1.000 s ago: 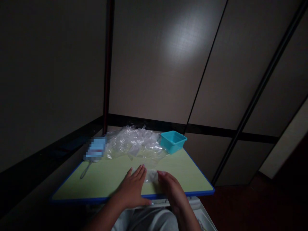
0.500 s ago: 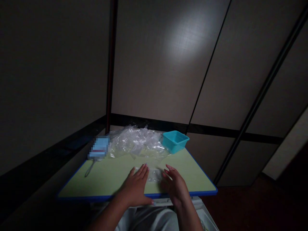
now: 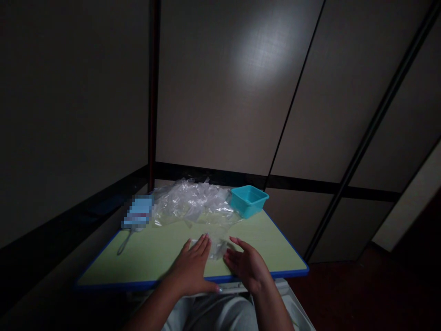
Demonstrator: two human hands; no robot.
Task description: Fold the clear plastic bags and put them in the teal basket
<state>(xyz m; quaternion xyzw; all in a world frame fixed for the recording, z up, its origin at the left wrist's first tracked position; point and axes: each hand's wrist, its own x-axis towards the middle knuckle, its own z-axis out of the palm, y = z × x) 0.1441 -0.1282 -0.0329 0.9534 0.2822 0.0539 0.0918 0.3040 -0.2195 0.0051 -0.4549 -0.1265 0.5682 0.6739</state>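
A small clear plastic bag (image 3: 217, 248) lies flat on the table near its front edge. My left hand (image 3: 193, 266) rests with its fingers stretched out on the bag's left side, thumb pointing right along the table edge. My right hand (image 3: 246, 264) is at the bag's right side, turned on its edge, fingers apart and slightly curled, nothing gripped in it. Whether its fingertips touch the bag is hard to tell. Beyond both hands lies a heap of crumpled clear plastic bags (image 3: 193, 200).
A turquoise plastic basket (image 3: 250, 202) stands at the back right corner of the pale green table (image 3: 138, 262), which has a blue rim. At the back left lies a blurred-out light blue object (image 3: 138, 211) with a strap loop. Dark wall panels rise behind.
My right hand has shifted slightly left, with its lower fingers now nearer the bag. My left hand stays flat in place. The whole view has shifted slightly.
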